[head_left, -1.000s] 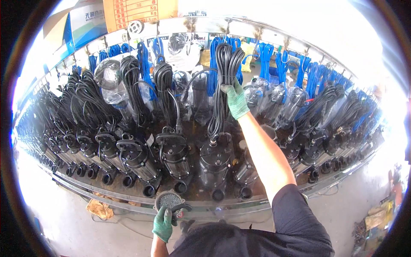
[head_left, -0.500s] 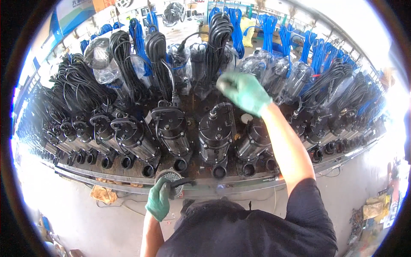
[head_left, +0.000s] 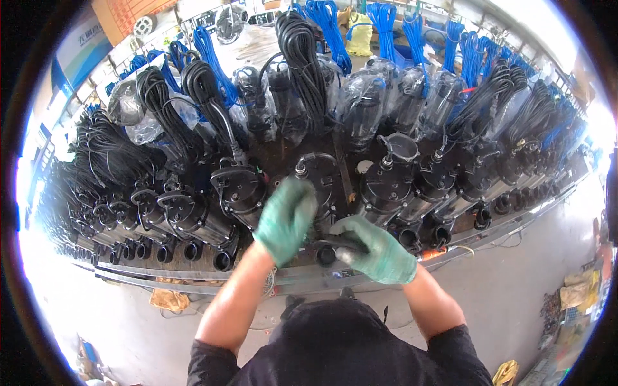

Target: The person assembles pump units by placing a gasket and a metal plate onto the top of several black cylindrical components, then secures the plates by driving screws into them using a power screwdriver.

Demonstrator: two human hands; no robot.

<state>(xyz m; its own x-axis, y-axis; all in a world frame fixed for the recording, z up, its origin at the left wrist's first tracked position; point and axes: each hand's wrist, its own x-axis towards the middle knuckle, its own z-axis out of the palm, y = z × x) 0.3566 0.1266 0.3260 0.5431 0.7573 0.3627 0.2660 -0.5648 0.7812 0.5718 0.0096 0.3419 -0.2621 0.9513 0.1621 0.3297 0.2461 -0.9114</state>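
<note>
At the middle of the bench stands a black-topped, metal-bodied pump (head_left: 325,183) with a bent cable fitting on its top. My left hand (head_left: 288,219), in a green glove, is curled over the pump's near left side. Its fingers are closed, and what they hold, if anything, is hidden. Lower on the right, my gloved right hand (head_left: 381,252) is closed on a dark, curved handle-like piece (head_left: 347,243) in front of the same pump. Below that piece shows the pump's round black outlet (head_left: 326,256).
Similar pumps (head_left: 393,186) line the bench on both sides. Behind them are coiled black cables (head_left: 301,71), blue cable bundles (head_left: 383,29) and plastic-wrapped pumps (head_left: 364,112). A bowl of small metal parts (head_left: 270,282) is partly behind my left forearm. An orange tool (head_left: 432,253) lies at the front edge.
My right hand has come down from the back of the bench to the middle pump. My left hand has risen from the bowl onto that pump. The dark curved piece is now at my right hand.
</note>
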